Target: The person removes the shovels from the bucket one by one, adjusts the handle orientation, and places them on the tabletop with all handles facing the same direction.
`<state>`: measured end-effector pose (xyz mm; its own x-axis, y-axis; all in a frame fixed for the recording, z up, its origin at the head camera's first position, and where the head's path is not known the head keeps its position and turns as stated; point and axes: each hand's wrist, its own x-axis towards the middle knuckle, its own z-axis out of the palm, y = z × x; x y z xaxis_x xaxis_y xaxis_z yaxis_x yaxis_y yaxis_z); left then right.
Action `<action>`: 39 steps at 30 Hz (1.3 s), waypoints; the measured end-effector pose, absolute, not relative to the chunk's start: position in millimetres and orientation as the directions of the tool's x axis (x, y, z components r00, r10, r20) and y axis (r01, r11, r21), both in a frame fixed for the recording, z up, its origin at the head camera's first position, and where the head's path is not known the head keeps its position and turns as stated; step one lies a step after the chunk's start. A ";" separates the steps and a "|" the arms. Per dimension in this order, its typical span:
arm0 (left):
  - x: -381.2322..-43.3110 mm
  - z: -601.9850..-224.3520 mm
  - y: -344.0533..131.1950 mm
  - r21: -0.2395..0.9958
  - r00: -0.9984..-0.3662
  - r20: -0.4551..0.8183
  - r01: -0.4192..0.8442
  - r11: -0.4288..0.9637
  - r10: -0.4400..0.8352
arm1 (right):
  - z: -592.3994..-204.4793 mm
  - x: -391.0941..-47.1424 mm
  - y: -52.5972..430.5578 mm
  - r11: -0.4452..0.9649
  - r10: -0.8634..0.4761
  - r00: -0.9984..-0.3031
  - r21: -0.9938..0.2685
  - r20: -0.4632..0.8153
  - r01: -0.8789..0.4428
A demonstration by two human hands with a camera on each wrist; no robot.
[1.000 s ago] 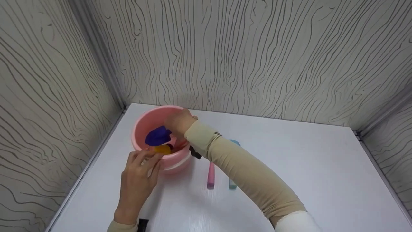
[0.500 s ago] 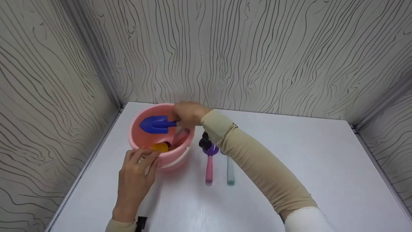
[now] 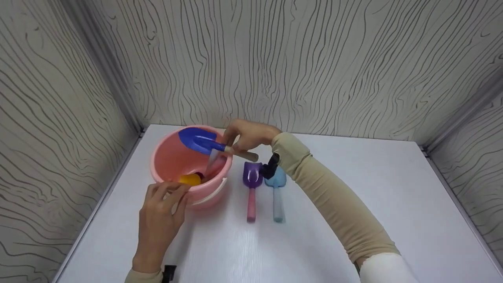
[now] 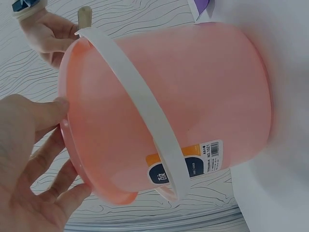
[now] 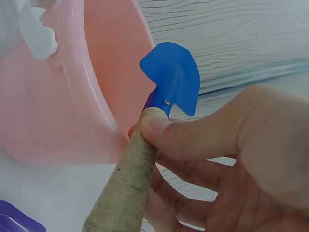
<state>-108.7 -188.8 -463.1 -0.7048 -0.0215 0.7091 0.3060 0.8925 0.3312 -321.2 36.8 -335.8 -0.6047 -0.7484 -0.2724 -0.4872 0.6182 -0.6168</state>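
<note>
Right hand [image 3: 250, 134] pinches wooden handle [image 5: 121, 191] of blue trowel [image 3: 218, 146], thumb on top; blade slants over mouth of pink bucket [image 3: 167, 159], handle end out past rim. Left hand [image 3: 160, 214] grips near rim, thumb and fingers spread apart. Yellow item [image 3: 190, 179] inside bucket, beside left fingertips. White bail [image 4: 147, 108] outside. On white table [image 3: 243, 251]: purple scoop [image 3: 252, 179], pale blue scoop [image 3: 278, 198] alongside, handles toward person.

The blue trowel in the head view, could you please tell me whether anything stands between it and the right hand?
Nothing visible does: the right hand directly pinches the blue trowel by its wooden handle. The pink bucket shows behind the blade, not between them.
</note>
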 end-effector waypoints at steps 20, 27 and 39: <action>-107.0 -460.3 -189.0 0.353 -0.707 0.706 0.316 0.881 -0.029 | -379.2 -317.9 119.9 0.349 -0.743 -0.644 -0.927 -0.184 -0.137; -104.7 -460.8 -190.2 0.361 -0.719 0.694 0.304 0.882 -0.036 | -398.1 -305.4 142.8 0.282 -0.682 -0.715 -0.957 -0.154 -0.063; -106.5 -460.2 -190.9 0.373 -0.723 0.690 0.304 0.877 -0.043 | -418.5 -281.4 202.0 0.279 -0.500 -0.847 -0.959 -0.181 0.041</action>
<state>-106.5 -190.9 -460.2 -0.7226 -0.0430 0.6899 0.3040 0.8766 0.3730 -281.4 202.0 -418.5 -0.8470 -0.4996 -0.1814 0.0409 0.2790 -0.9594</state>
